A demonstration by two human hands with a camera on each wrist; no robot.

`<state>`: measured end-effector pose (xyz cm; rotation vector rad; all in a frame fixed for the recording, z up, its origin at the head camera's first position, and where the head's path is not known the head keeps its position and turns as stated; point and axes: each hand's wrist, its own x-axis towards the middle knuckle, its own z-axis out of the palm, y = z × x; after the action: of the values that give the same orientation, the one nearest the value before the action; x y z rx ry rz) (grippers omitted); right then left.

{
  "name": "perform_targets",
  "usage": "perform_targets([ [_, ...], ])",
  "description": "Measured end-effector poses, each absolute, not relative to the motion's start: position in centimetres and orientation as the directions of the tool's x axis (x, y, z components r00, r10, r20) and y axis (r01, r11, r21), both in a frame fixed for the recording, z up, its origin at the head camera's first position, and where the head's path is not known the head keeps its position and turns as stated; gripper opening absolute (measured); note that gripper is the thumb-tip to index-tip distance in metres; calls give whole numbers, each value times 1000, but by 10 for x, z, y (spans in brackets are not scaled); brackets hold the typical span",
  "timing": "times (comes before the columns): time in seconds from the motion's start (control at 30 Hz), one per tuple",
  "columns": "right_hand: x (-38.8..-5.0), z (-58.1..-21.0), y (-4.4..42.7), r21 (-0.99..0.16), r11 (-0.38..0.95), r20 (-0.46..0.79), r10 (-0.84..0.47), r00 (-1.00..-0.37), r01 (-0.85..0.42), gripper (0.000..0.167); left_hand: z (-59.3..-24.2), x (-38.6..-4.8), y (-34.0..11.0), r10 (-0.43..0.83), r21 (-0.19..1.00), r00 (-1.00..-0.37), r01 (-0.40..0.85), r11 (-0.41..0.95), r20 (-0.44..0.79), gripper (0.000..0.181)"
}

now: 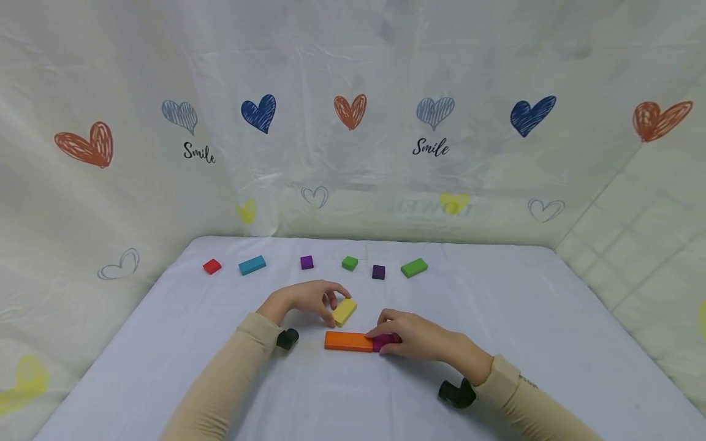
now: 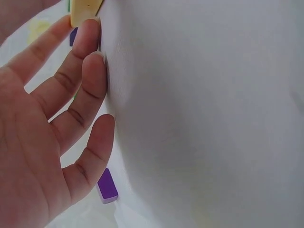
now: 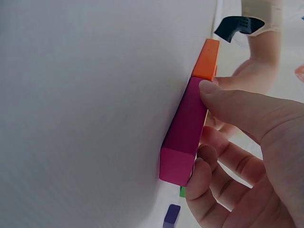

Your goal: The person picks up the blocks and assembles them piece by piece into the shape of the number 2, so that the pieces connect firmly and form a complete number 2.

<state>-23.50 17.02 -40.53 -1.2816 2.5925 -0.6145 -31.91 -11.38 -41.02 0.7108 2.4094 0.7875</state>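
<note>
beige sleeves (image 1: pixel 206 380): nearest the camera, one per arm, entering from the bottom edge, cuffs folded at the wrists
black wrist devices (image 1: pixel 457 393): one at each cuff, inner side
left hand (image 1: pixel 311 298): grip narrow, thumb and index finger pinching the yellow block (image 1: pixel 344 312); other fingers loosely bent, spread in left wrist view
yellow block: at left fingertips, slanted, just behind the orange block (image 1: pixel 347 342) and apart from it; can't tell if flat on desk (image 1: pixel 309 404) or lifted
right hand (image 1: pixel 419 335): grip holding the magenta block (image 3: pixel 185 116), thumb near its orange-side end, fingers bent along it
magenta block: partly covered by fingers in head view, plain in right wrist view; end to end with orange block, meeting it
orange block: long, lying on desk, left of magenta
back row, left to right: red block (image 1: pixel 212 266), blue block (image 1: pixel 252 265), purple block (image 1: pixel 306 263), small green block (image 1: pixel 350 263), dark purple block (image 1: pixel 378 272), longer green block (image 1: pixel 414 267); all well apart from one another
desk: white cloth cover
backdrop (image 1: pixel 375 61): pale sheet, red, blue and yellow hearts, "Smile" printed twice
</note>
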Motion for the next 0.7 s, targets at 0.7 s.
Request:
perform_targets([
  [0.7,-236,-407,171,-450,537,22,-792,-610,-713,33,-409,-313,-115,636,669,-721,332,665,-275,46],
])
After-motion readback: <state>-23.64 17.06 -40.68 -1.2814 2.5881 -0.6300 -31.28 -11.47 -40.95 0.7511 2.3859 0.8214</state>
